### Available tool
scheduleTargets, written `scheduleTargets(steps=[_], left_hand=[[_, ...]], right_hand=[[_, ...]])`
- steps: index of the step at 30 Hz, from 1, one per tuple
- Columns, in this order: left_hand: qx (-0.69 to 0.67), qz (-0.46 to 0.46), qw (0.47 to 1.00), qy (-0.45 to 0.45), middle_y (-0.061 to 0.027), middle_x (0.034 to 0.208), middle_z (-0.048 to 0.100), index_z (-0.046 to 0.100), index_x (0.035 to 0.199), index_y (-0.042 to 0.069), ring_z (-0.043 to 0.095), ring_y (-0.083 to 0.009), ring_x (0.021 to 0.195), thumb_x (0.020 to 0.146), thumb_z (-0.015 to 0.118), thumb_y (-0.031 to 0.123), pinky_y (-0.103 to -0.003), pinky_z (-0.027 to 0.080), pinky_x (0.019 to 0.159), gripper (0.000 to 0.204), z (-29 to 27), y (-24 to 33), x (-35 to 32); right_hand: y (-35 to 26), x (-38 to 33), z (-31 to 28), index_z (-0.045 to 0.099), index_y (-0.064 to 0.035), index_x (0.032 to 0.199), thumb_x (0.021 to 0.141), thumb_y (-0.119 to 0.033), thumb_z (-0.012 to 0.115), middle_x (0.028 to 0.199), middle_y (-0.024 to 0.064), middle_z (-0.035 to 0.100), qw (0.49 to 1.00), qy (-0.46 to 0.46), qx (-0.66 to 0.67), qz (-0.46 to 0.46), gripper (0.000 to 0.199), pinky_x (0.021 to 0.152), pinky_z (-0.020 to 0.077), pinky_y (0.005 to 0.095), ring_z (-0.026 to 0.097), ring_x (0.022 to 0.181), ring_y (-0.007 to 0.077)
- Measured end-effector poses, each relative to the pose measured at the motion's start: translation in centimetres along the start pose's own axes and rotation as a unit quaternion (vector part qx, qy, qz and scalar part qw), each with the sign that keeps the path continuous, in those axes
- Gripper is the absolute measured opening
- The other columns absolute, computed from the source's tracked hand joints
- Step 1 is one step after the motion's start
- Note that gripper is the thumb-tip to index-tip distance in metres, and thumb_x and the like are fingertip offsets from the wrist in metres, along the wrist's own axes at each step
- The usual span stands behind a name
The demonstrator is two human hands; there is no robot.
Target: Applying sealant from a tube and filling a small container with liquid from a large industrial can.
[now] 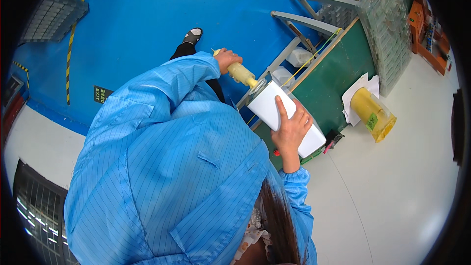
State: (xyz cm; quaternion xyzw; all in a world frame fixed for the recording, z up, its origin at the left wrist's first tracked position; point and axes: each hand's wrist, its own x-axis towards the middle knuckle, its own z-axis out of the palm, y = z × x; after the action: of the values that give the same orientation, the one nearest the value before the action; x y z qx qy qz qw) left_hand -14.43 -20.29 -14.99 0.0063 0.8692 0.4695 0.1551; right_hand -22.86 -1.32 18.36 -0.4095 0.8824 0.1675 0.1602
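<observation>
My left hand (227, 60) is wrapped round a pale yellow plastic bottle (240, 73). A small yellow pointed tip pokes out past the fingers on the far side. The bottle's narrow neck meets the metal-rimmed end of a white rectangular can (271, 104), which lies tilted at the table edge. Fingers spread along the can's side, my right hand (293, 126) grips it. Whether liquid is passing between bottle and can I cannot make out.
Under the can is a green-topped table (326, 68) with grey legs. A yellow cylindrical container (367, 105) stands on white paper at right. Clear plastic trays (385, 29) are stacked beyond it. An orange rack (421, 19) is far right. My shoe (193, 35) rests on the blue floor.
</observation>
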Motion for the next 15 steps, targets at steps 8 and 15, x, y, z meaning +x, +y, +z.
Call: scheduleTargets(steps=[8, 15], left_hand=[[0.012, 0.015, 1.0, 0.016, 0.0002, 0.105, 0.065, 0.059, 0.106, 0.024, 0.057, -0.0274, 0.101, 0.063, 0.079, 0.005, -0.048, 0.036, 0.098, 0.051, -1.4, 2.2, 0.0], [-0.001, 0.007, 0.999, 0.04, 0.0022, 0.105, 0.066, 0.06, 0.105, 0.023, 0.058, -0.0274, 0.099, 0.063, 0.078, 0.006, -0.048, 0.036, 0.099, 0.049, -0.8, 5.2, -1.0]], right_hand=[[4.3, -2.5, 1.3, 0.05, -0.0297, 0.143, 0.05, -0.009, 0.087, 0.139, 0.0151, 0.046, 0.992, 0.08, 0.09, -0.047, 0.102, 0.104, 0.0308, 0.051, 0.046, 0.119, 0.034], [8.1, -4.0, 3.0, 0.049, -0.0306, 0.142, 0.047, -0.011, 0.09, 0.139, 0.0151, 0.045, 0.969, 0.138, 0.19, -0.08, 0.106, 0.105, 0.0298, 0.0522, 0.045, 0.122, 0.0325]])
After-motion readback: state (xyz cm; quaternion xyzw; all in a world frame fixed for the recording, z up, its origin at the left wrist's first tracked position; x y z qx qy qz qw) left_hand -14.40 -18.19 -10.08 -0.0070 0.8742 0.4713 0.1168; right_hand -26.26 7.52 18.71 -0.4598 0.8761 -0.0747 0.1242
